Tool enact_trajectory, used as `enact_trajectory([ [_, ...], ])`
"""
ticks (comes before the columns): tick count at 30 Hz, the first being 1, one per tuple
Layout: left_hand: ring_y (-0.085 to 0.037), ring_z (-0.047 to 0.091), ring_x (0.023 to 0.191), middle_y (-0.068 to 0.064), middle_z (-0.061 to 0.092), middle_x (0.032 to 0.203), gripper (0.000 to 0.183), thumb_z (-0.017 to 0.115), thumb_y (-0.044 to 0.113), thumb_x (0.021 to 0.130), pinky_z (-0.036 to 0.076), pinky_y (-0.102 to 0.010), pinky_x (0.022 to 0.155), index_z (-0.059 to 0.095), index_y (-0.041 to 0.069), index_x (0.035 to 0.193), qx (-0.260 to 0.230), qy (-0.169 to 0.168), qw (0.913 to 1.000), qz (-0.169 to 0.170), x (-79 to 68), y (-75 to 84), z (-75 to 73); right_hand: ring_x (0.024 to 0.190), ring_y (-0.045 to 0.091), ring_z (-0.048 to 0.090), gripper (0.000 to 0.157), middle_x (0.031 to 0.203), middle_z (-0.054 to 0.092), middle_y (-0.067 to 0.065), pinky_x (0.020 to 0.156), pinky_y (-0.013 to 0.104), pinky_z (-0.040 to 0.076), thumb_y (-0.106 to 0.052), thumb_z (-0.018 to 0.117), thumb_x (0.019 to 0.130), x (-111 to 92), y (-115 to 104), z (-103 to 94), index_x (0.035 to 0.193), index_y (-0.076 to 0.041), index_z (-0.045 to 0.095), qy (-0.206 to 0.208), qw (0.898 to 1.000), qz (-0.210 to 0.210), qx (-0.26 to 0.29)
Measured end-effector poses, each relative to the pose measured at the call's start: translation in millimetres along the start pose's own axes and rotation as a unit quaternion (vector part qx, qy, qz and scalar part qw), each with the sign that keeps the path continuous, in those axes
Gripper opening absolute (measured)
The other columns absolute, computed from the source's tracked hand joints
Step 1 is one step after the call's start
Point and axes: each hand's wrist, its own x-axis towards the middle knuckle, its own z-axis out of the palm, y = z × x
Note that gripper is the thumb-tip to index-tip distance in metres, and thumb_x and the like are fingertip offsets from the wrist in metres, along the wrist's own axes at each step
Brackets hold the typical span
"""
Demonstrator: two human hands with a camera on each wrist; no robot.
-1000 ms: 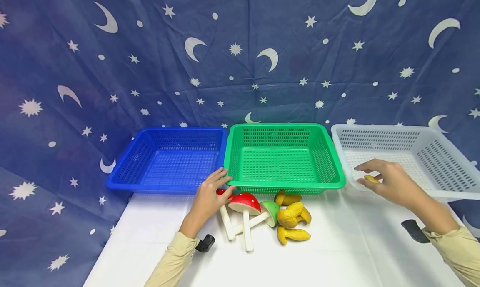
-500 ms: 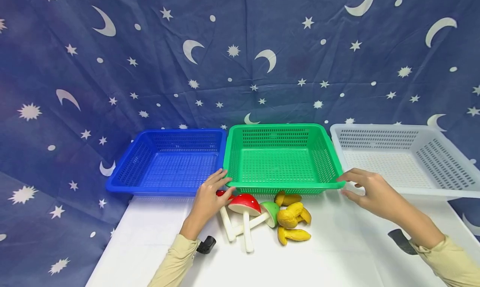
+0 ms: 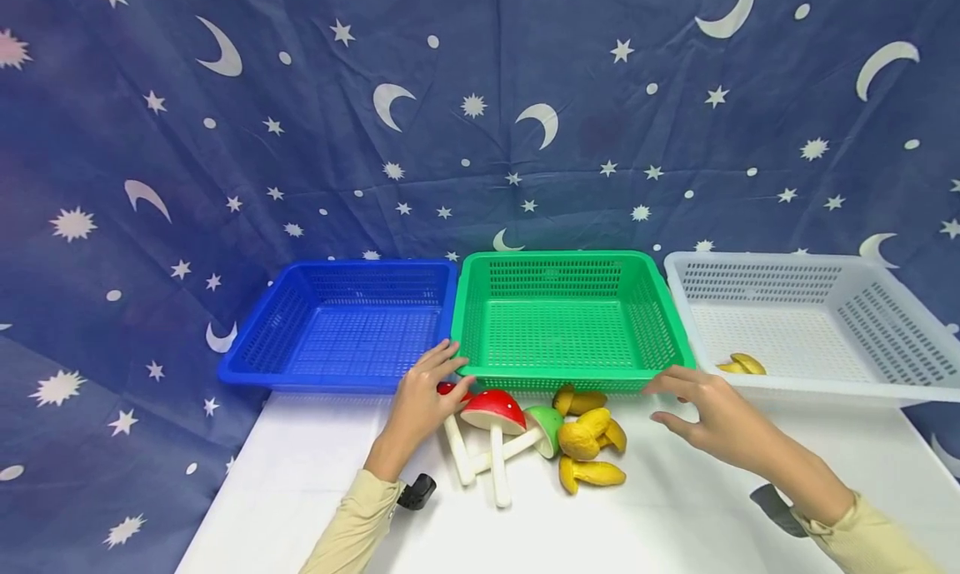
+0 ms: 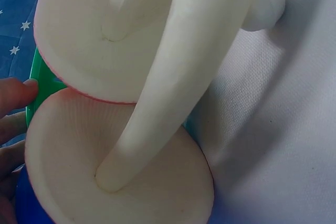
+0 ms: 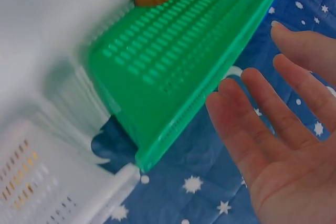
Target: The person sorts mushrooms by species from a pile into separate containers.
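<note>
My left hand (image 3: 423, 395) reaches over the cap of a red toy mushroom (image 3: 457, 449) with a white stem, fingers loosely spread at the green basket's front left corner. In the left wrist view its fingertips (image 4: 26, 90) show at the left edge, beside the pale underside of a mushroom cap (image 4: 63, 145). Another red mushroom (image 3: 493, 411) and a green-capped one (image 3: 550, 428) lie alongside. My right hand (image 3: 708, 411), holding nothing, hovers with parted fingers near the green basket's front right corner, to the right of several yellow-brown mushrooms (image 3: 581, 436).
A blue basket (image 3: 322, 382), a green basket (image 3: 555, 374) and a white basket (image 3: 825, 386) stand in a row at the back of the white-covered table (image 3: 637, 524). Yellow mushroom (image 3: 746, 363) shows inside the white basket's front left. Behind hangs a blue star-and-moon cloth (image 3: 450, 49).
My right hand has let go of a yellow mushroom in the white basket and moved left towards the yellow mushrooms on the table. The left hand has stayed in place.
</note>
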Motion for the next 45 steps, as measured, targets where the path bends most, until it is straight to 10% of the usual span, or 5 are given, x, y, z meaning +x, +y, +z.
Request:
enact_trajectory([
  [25, -0.031, 0.053, 0.120, -0.016, 0.063, 0.119, 0.026, 0.078, 0.017, 0.079, 0.045, -0.047, 0.096, 0.074, 0.004, 0.100, -0.007, -0.002, 0.9999, -0.010, 0.4, 1.1, 1.7, 0.095, 0.017, 0.061, 0.038, 0.106, 0.062, -0.002, 0.079, 0.037, 0.054, -0.007, 0.079, 0.074, 4, -3, 66.8, 0.109, -0.009, 0.067, -0.089, 0.994, 0.013, 0.063],
  [45, -0.031, 0.053, 0.121, -0.016, 0.063, 0.120, 0.028, 0.078, 0.019, 0.079, 0.045, -0.048, 0.096, 0.073, 0.004, 0.101, -0.009, -0.003, 0.9999, -0.013, -0.5, 0.1, 1.9, 0.085, 0.013, 0.060, 0.035, 0.095, 0.064, -0.001, 0.073, 0.032, 0.054, 0.006, 0.076, 0.069, 10, -3, 83.9, 0.099, -0.010, 0.070, -0.076, 0.996, -0.034, 0.045],
])
